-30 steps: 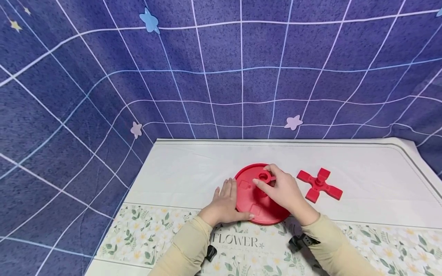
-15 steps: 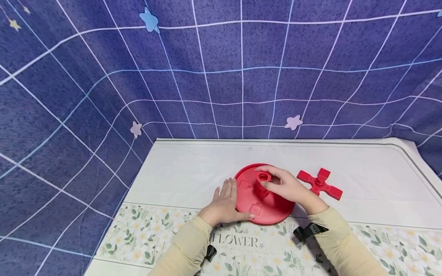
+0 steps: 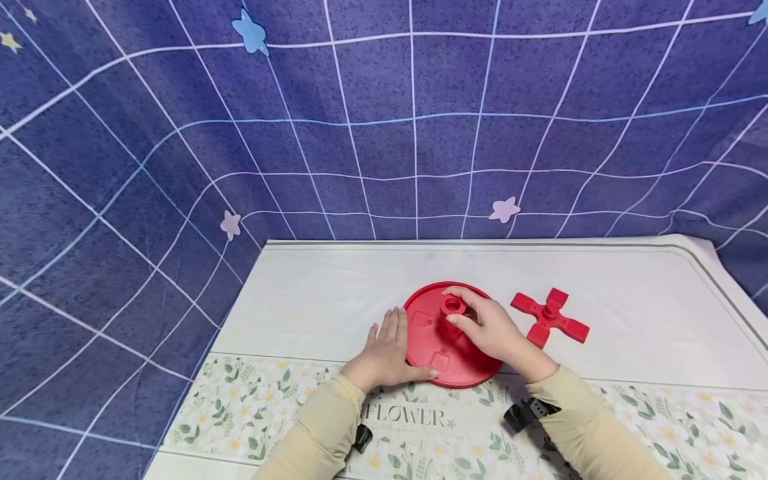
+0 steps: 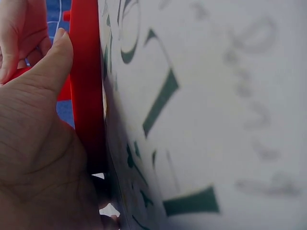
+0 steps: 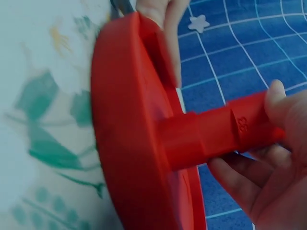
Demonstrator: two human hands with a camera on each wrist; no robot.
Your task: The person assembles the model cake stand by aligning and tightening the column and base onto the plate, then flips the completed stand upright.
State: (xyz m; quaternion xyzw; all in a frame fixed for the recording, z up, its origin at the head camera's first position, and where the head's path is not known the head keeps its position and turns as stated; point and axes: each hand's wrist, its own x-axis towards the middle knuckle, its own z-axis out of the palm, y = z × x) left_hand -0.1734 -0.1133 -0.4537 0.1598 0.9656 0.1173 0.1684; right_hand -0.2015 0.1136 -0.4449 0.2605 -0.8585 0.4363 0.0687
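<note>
A round red tray-like disc (image 3: 465, 367) with a raised rim lies on the table. From its middle rises a red hollow post (image 5: 211, 136), stepped and marked with small raised characters on its side. My right hand (image 3: 489, 328) grips the post near its top between thumb and fingers. At the disc's left edge rests my left hand (image 3: 384, 353), its fingers straight along the rim and its thumb (image 4: 55, 60) spread over the near edge. To the right lies a red four-armed cross piece (image 3: 549, 320) with a short stub at its centre; no hand touches it.
The table (image 3: 336, 300) has a white cover with a floral printed band (image 3: 270, 400) near the front. A blue curtain (image 3: 384, 133) with white grid lines and stars hangs behind and to the left.
My right hand's thumb and fingers have shifted around the post: the thumb reached across its left side, then drew back right, and now presses its near side. My left hand stays on the rim.
</note>
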